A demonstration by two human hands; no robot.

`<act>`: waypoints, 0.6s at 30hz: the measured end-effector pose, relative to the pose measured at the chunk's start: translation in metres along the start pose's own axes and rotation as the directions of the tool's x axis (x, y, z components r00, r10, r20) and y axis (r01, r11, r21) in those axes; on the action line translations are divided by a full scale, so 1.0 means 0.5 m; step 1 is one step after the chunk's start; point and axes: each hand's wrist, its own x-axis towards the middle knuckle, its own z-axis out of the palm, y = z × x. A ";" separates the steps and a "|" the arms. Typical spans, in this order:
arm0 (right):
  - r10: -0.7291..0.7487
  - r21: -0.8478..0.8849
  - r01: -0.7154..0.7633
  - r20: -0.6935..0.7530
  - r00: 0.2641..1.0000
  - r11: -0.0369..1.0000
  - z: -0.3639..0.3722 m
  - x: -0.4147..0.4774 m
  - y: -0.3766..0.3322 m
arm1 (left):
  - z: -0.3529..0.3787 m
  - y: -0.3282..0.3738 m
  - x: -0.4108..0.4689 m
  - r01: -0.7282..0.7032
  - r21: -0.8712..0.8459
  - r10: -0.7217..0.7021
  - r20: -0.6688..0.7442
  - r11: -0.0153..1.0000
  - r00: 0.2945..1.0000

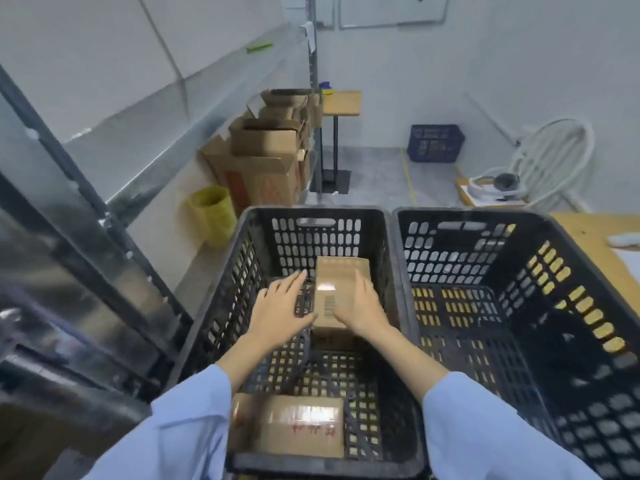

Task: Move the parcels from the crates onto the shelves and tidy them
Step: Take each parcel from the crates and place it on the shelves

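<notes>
The left hand (pixel 284 303) and right hand (pixel 360 306) are flanking the parcel (pixel 337 282) lying in the left crate (pixel 311 213), fingers (pixel 292 280) straight and seemingly not yet clamping, so the next move is calling for squeezing and lifting.

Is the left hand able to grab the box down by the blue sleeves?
Probably yes. The near parcel lies uncovered in the left crate, with nothing on top. The left hand, open beside the far parcel, would only need to draw back toward it.
</notes>
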 end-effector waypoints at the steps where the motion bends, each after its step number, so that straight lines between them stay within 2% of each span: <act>1: 0.025 -0.006 -0.025 -0.013 1.000 1.000 0.006 0.008 0.003 | 0.015 -0.006 0.012 -0.011 -0.021 0.012 0.024 1.000 1.000; 8: 0.126 -0.029 -0.128 -0.054 0.991 0.991 0.067 0.053 0.009 | 0.110 -0.046 0.067 -0.031 -0.166 0.053 0.129 0.986 0.990; 13: 0.212 -0.021 -0.214 -0.077 0.974 0.977 0.087 0.051 0.033 | 0.154 -0.054 0.090 -0.019 -0.310 0.055 0.111 0.951 0.992; 18: 0.238 -0.032 -0.245 -0.139 0.961 0.969 0.084 0.039 0.051 | 0.185 -0.058 0.095 -0.056 -0.306 0.101 0.135 0.950 0.986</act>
